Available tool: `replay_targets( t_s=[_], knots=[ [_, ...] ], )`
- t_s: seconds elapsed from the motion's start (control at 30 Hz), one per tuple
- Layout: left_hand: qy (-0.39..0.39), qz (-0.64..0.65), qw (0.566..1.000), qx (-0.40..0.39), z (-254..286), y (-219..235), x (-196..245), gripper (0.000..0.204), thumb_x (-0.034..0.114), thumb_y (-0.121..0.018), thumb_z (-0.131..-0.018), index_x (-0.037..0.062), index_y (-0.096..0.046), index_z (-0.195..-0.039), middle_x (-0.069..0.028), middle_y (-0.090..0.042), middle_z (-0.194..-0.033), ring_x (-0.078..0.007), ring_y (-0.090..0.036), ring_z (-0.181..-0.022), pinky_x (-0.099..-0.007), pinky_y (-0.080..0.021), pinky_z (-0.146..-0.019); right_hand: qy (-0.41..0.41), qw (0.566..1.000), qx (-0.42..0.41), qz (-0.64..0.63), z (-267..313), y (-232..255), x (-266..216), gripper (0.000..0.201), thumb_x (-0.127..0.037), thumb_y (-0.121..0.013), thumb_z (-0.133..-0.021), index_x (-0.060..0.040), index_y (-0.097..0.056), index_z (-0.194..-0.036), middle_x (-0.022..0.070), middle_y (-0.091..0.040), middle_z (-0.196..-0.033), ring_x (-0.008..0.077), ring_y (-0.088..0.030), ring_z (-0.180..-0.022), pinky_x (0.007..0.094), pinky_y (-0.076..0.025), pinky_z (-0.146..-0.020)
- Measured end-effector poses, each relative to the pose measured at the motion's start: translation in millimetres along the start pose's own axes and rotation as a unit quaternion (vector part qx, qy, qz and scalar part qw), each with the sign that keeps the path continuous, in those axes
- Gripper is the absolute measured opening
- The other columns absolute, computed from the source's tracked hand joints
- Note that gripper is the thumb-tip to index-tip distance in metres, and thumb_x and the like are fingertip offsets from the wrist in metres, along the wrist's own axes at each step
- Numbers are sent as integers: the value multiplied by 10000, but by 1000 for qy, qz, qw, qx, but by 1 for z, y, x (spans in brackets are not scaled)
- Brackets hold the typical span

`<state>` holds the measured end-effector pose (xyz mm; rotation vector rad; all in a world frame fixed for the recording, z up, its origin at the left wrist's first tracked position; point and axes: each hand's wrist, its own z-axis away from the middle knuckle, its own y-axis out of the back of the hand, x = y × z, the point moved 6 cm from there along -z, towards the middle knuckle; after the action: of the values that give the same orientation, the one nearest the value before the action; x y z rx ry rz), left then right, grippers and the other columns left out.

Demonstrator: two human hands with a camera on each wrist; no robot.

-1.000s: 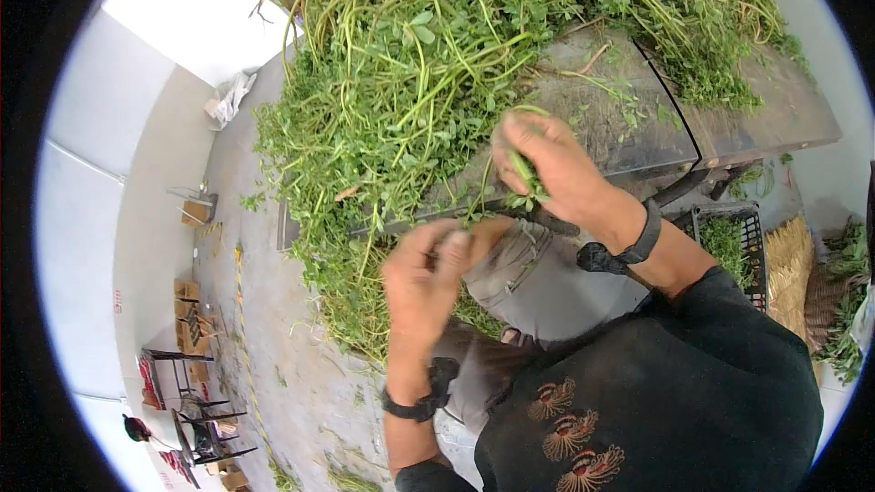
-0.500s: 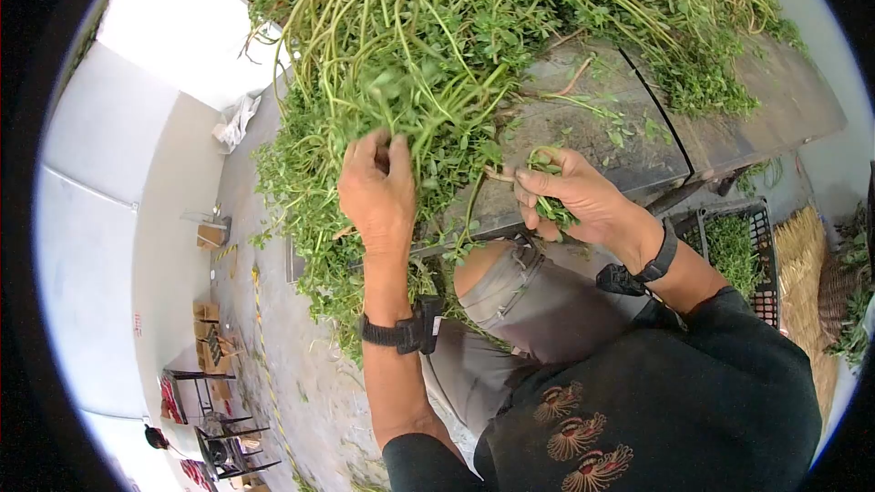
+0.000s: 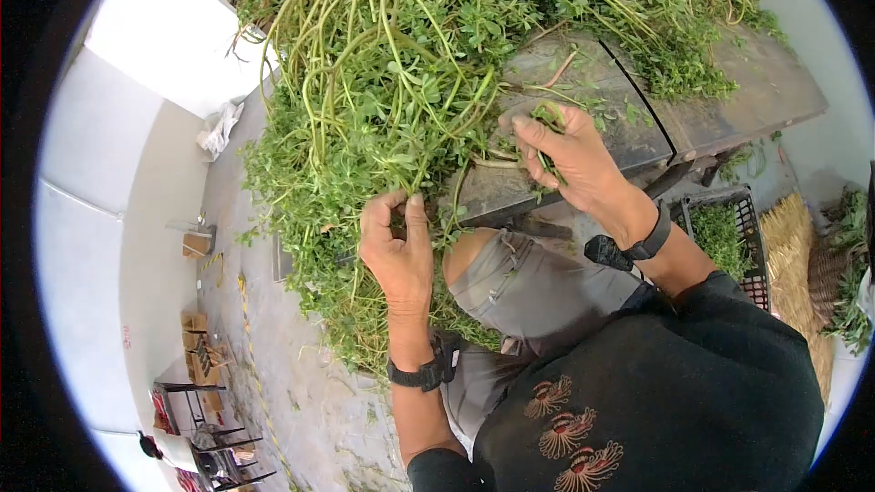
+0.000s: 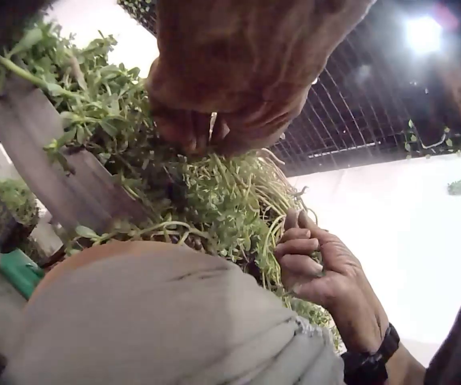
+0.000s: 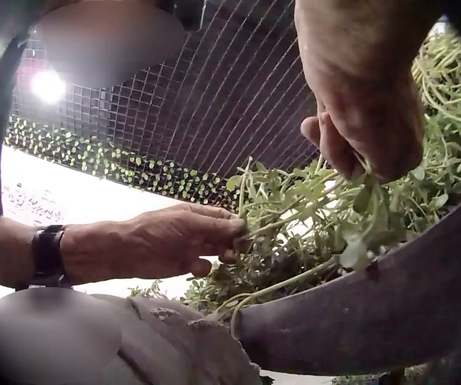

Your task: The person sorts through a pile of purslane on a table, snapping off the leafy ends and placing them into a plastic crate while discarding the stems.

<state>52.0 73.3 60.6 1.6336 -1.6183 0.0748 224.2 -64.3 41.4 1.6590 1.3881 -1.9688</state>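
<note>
A big heap of leafy green stems (image 3: 392, 82), thick-stalked and small-leaved, covers the dark table (image 3: 592, 82) and hangs over its near edge. At the heap's lower edge, my left hand (image 3: 398, 251) pinches a stem between thumb and fingertips; the right wrist view shows the left hand (image 5: 162, 241) with stem ends at its fingertips. My right hand (image 3: 574, 155) is curled round a small bunch of green stems (image 3: 547, 118) above the table edge. In the right wrist view, leaves hang below the right hand (image 5: 367, 120).
A black plastic crate (image 3: 747, 237) of greens stands at the right, beside a straw-coloured bundle (image 3: 788, 255) and a woven basket (image 3: 825, 278). My knee (image 3: 483, 273) is under the table edge. Chairs (image 3: 210, 456) and cardboard boxes (image 3: 202, 355) stand far left, near a seated person (image 3: 173, 451).
My left hand moved up into the heap, then came back down slightly with a stem at its fingertips. The right hand kept its bunch, shifting a little near the table edge.
</note>
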Motion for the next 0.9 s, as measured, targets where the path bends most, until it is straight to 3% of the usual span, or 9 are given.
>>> replay_targets(
  t_s=[0.13, 0.23, 0.33, 0.4, 0.47, 0.5, 0.53, 0.6, 0.9],
  knots=[
    [-54, -30, 998, -29, 12, -2, 6, 100, 46, -637, -801, 16, -582, -879, -75, -544, -772, -183, -504, -672, -275, -414, -594, 25, 999, 37, 16, 0, 10, -9, 207, -196, -632, -856, -19, -567, -942, 1, -507, -653, 72, -473, -489, 195, -289, -356],
    [-102, -60, 993, -31, 17, -1, 19, 172, 53, -633, -765, 33, -602, -933, -144, -591, -894, -307, -568, -841, -334, -452, -749, 15, 998, 61, -21, -4, 16, -8, 209, -203, -631, -857, -22, -563, -937, -2, -498, -644, 72, -462, -480, 198, -288, -355],
    [-136, -74, 986, -64, 29, 0, 30, 166, 75, -591, -786, 31, -598, -947, -150, -593, -919, -297, -570, -877, -333, -450, -786, 5, 999, 46, -19, 0, 11, -6, 214, -213, -639, -853, -20, -570, -912, -3, -490, -634, 64, -452, -479, 194, -287, -357],
    [-80, -50, 993, -75, 47, -4, 15, 182, 106, -566, -804, 42, -605, -970, -146, -588, -939, -281, -570, -903, -336, -455, -787, -10, 1000, 29, 3, 8, 5, 1, 224, -219, -645, -849, -15, -575, -910, -3, -488, -629, 59, -443, -477, 192, -286, -358],
    [182, 263, 947, -32, 68, -3, -16, 240, 73, -615, -756, 50, -624, -994, -128, -584, -995, -251, -570, -915, -320, -465, -773, -62, 997, -53, 16, 18, -12, 13, 246, -241, -655, -842, -12, -588, -905, -18, -472, -604, 46, -416, -462, 185, -280, -361],
    [90, 133, 984, -75, 81, -4, -19, 285, 21, -643, -728, 65, -641, -1010, -127, -578, -1054, -244, -570, -923, -320, -472, -753, -87, 992, -72, 56, 24, -18, 16, 252, -251, -665, -835, -19, -598, -908, -35, -465, -581, 37, -394, -439, 181, -269, -362],
    [97, 130, 984, -75, 81, -2, -15, 285, 21, -643, -728, 65, -641, -1010, -127, -578, -1054, -244, -570, -923, -320, -472, -753, -94, 991, -74, 56, 28, -21, 18, 252, -251, -665, -835, -19, -598, -908, -35, -465, -581, 37, -394, -439, 181, -269, -362],
    [-183, -41, 981, -40, 79, 4, 32, 305, 1, -662, -720, 59, -648, -1018, -115, -577, -1069, -244, -564, -953, -331, -477, -773, -128, 978, -97, 131, 35, -28, 26, 251, -262, -672, -829, -31, -608, -903, -46, -457, -566, 31, -392, -427, 182, -258, -364],
    [-24, 209, 969, -127, 102, -21, 28, 316, 17, -648, -796, 24, -590, -1107, -178, -556, -1162, -276, -522, -1100, -349, -404, -937, -206, 952, -110, 199, 41, -23, 53, 353, -350, -662, -817, -40, -571, -960, -16, -487, -599, 52, -425, -448, 191, -268, -384]
  ],
)
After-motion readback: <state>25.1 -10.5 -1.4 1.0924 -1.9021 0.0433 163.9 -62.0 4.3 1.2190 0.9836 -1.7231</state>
